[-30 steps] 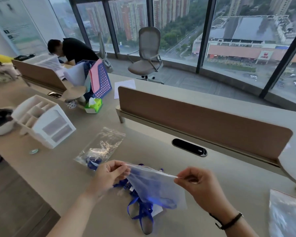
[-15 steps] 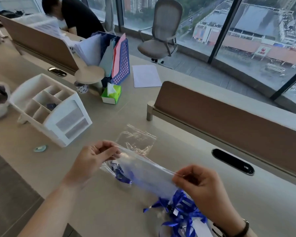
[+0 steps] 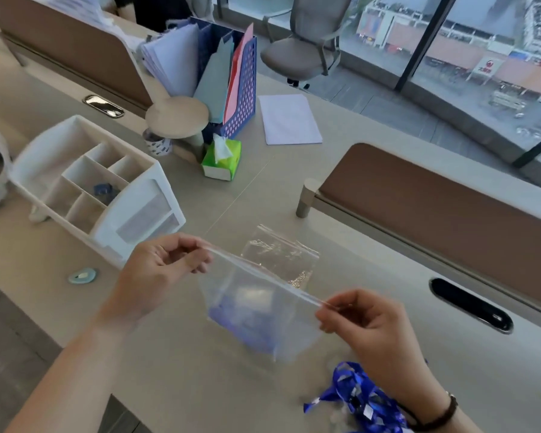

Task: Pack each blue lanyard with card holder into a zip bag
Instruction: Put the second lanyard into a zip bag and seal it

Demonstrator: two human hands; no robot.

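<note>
Both hands hold one clear zip bag [image 3: 263, 307] above the desk [image 3: 175, 376]. The left hand [image 3: 160, 273] pinches one end of the bag's zip strip between thumb and fingers; the right hand [image 3: 369, 323] pinches the other end, so the strip runs taut between them. Inside the held bag, low toward its bottom, sits a blue lanyard [image 3: 244, 329]; its card holder cannot be made out through the blurred plastic. A second zip bag [image 3: 281, 257] lies flat on the desk just beyond the hands; its contents cannot be told. A heap of loose blue lanyards [image 3: 356, 398] lies on the desk under the right wrist. Beyond the left hand stands a white desk organiser [image 3: 107, 189], with a small dark blue item in one open compartment.
</note>
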